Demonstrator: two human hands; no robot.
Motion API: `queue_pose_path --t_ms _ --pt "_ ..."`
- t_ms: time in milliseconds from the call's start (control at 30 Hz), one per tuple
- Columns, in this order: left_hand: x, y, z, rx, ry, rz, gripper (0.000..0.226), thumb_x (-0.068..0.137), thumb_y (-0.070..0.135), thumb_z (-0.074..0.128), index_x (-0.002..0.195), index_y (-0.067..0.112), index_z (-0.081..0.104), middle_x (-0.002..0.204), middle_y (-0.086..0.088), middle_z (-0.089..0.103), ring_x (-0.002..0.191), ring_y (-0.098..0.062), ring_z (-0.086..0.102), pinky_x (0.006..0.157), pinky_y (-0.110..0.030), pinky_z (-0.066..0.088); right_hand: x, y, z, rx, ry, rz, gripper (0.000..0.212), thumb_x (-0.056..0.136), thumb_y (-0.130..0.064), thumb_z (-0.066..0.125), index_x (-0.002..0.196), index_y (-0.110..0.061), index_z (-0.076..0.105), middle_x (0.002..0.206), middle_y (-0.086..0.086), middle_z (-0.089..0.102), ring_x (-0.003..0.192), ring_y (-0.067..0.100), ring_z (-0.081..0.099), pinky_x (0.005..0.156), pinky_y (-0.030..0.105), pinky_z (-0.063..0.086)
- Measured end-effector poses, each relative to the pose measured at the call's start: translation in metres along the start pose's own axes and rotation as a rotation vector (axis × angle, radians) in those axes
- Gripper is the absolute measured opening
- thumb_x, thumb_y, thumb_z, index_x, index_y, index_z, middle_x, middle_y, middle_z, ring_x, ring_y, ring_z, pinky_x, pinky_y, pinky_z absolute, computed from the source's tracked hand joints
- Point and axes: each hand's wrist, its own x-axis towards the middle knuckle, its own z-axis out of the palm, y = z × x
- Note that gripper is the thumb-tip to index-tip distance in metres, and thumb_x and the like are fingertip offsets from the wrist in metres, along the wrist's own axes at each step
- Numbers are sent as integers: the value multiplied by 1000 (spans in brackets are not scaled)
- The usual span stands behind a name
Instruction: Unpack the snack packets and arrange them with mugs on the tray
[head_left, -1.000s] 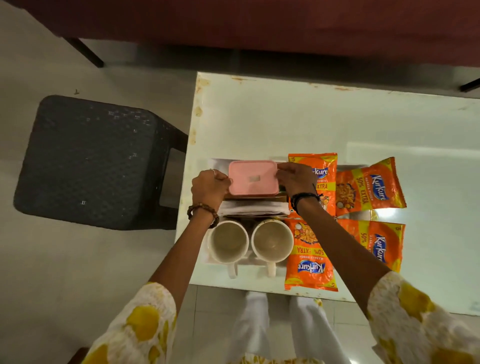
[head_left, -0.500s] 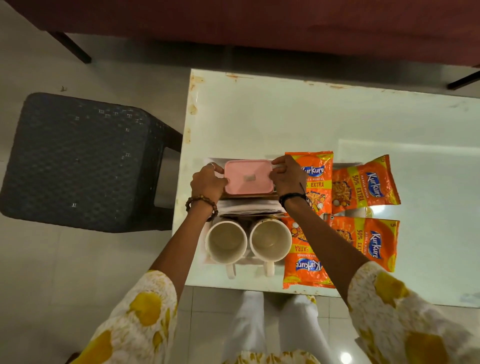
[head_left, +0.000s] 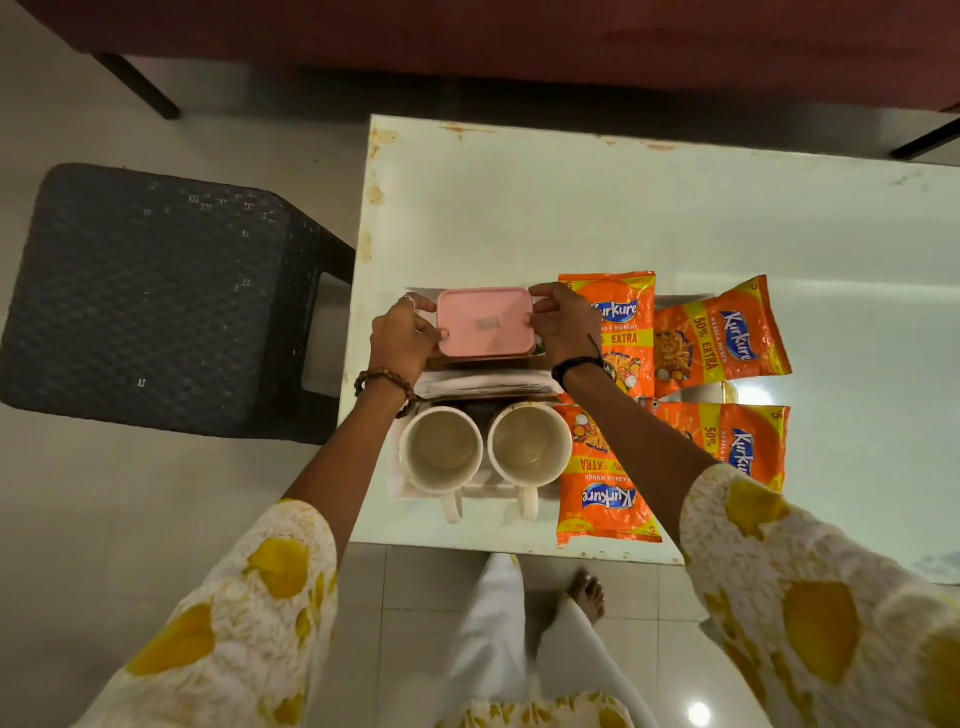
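Observation:
A pink lidded box (head_left: 485, 322) sits at the far end of the tray (head_left: 397, 475). My left hand (head_left: 402, 340) grips its left side and my right hand (head_left: 563, 325) grips its right side. Two empty cream mugs (head_left: 441, 449) (head_left: 529, 446) stand side by side at the tray's near end, handles toward me. Folded white napkins (head_left: 488, 384) lie between box and mugs. Several orange snack packets lie to the right: one beside the box (head_left: 621, 322), one further right (head_left: 722, 335), one near the mugs (head_left: 602, 488), one partly under my right forearm (head_left: 743, 441).
The white table (head_left: 571, 208) has worn, rusty edges at its far left corner. A dark woven stool (head_left: 150, 296) stands on the tiled floor to the left. A dark red sofa (head_left: 519, 41) runs along the far side. My legs and a bare foot (head_left: 587, 595) show below the table's edge.
Both hands stay on the pink box, and their grip has shifted a little toward its far corners. The view has drifted slightly.

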Motion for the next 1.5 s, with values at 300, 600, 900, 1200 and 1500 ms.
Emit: queue_pose_path --t_ms 300,600,900,1200,1500 --pt "-4 -6 0 -64 -128 -62 50 75 0 70 122 -2 50 107 -18 60 101 -29 58 75 -26 54 3 1 -3 -60 -165 67 50 74 2 70 121 -1 55 119 18 64 109 30 60 93 39 51" --pt "-3 -3 5 90 -146 14 43 90 6 52 130 9 39 111 -28 61 102 -40 60 92 -49 49 4 1 0 -119 -139 9 42 79 0 65 119 -1 50 122 20 59 112 34 56 90 49 51" --pt "9 2 4 98 -217 -97 35 86 1 57 117 7 42 115 -30 60 89 -40 65 83 -53 53 11 5 0 -191 -177 29 45 81 -4 64 121 -6 46 125 19 56 113 34 55 93 47 49" --pt "14 14 1 415 -325 -127 34 87 14 59 113 -8 54 119 -25 60 112 -38 56 96 -42 44 12 9 -5 -250 -180 27 41 80 -8 64 119 -11 51 115 15 64 107 30 59 87 39 49" --pt "-41 13 27 406 189 160 53 89 15 57 136 6 34 140 -19 35 122 -34 44 94 -44 46 -16 7 -23 -356 -24 -316 33 89 -19 55 121 -10 51 123 11 56 112 27 52 80 37 47"
